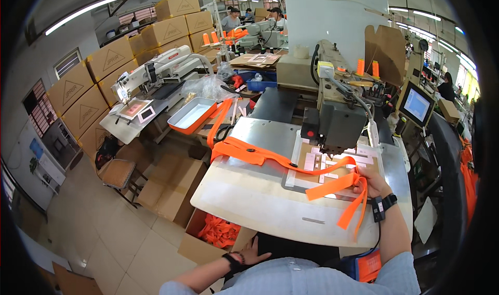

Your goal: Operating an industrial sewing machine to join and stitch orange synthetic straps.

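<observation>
My right hand (371, 184) is closed on a bright orange webbing strap (244, 150) at the right of the worktable. Loose ends of the strap dangle below my fingers toward the table's front edge. From my hand the strap runs left across a clamp template (338, 166) with white pieces on it and over the table's left edge. Behind my hand stands the dark head of a sewing machine (340, 123). My left hand (253, 253) lies low by my lap with fingers stretched out, holding nothing. It is next to a carton of orange straps (218, 231).
A control screen (416, 104) stands at the right. An orange-rimmed tray (192, 115) sits beyond the table's left side. Further left are a second machine (171, 61), a stool (117, 173) and stacked cartons (112, 56). Other people work at the back.
</observation>
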Demonstrator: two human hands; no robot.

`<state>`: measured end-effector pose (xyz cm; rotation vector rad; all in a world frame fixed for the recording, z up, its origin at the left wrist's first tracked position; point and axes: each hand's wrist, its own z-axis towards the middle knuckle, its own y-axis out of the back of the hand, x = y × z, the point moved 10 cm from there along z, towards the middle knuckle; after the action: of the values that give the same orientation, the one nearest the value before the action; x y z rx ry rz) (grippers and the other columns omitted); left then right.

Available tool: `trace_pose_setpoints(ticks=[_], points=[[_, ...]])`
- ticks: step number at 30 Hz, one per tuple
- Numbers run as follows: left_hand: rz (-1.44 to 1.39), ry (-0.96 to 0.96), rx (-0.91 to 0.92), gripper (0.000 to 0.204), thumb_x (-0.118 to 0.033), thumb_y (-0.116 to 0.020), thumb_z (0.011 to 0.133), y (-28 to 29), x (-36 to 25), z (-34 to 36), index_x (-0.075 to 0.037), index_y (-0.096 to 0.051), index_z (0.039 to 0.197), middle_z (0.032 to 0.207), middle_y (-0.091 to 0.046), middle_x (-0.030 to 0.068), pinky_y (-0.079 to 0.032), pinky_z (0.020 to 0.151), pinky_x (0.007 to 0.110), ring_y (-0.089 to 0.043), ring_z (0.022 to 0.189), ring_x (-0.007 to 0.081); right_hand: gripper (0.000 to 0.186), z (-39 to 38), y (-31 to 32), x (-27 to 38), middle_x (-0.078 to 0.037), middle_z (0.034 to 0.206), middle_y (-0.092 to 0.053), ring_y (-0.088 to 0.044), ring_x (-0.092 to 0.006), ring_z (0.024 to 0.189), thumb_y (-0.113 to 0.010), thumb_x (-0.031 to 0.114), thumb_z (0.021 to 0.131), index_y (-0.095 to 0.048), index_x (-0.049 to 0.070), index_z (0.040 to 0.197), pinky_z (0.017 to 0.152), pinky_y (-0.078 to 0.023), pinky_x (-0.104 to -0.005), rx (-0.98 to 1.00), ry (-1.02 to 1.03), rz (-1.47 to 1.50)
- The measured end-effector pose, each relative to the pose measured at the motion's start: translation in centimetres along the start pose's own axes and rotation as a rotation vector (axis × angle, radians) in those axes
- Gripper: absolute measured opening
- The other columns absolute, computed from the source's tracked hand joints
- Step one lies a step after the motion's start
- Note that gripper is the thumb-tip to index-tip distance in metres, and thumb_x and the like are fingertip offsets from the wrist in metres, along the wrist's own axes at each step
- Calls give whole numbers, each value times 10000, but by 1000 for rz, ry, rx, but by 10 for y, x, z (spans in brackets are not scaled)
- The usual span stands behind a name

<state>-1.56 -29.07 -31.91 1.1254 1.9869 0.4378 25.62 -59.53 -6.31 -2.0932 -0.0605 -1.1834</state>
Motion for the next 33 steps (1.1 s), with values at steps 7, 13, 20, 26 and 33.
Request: trace_pose_setpoints(ticks=[7, 13, 20, 26, 33], points=[[419, -264, -17, 1019, -784, -573, 793, 11, -39, 91, -117, -366, 1536, 1593, -321, 209, -261, 1189, 505, -322, 1448, 394, 284, 3, -17, -2, -150, 896, -698, -629, -212, 565, -543, 273, 1031, -626, 6, 1083, 535, -575, -290, 22, -24, -3], [497, -459, -47, 808, -658, -638, 834, 47, -100, 63, -157, -505, 1454, 1481, -496, 168, -345, 1134, 475, -447, 1352, 383, 288, 0, -6, -2, -171, 937, -695, -640, -229, 593, -527, 261, 1038, -628, -6, 1075, 567, -590, -325, -9, -26, -13], [391, -417, 23, 782, -636, -634, 852, 55, -70, 68, -139, -510, 1443, 1447, -526, 177, -355, 1130, 458, -467, 1335, 379, 299, 0, -12, -2, -177, 960, -693, -661, -234, 624, -504, 254, 1045, -625, -16, 1089, 585, -594, -322, 45, -35, 1], [296, -384, 70, 760, -618, -631, 868, 64, -44, 53, -123, -515, 1434, 1418, -551, 185, -364, 1126, 444, -485, 1320, 375, 283, -4, -18, 3, -178, 982, -697, -696, -236, 670, -516, 235, 1042, -626, -21, 1091, 591, -618, -295, 89, -33, -42], [224, -279, 202, 625, -313, -559, 1001, 63, -46, -57, -58, -346, 1530, 1294, -602, 292, -459, 1027, 425, -603, 1188, 405, 239, -22, -36, -1, -94, 961, -714, -697, -145, 734, -617, 191, 1005, -669, -28, 1084, 639, -603, -294, 226, -136, -341]])
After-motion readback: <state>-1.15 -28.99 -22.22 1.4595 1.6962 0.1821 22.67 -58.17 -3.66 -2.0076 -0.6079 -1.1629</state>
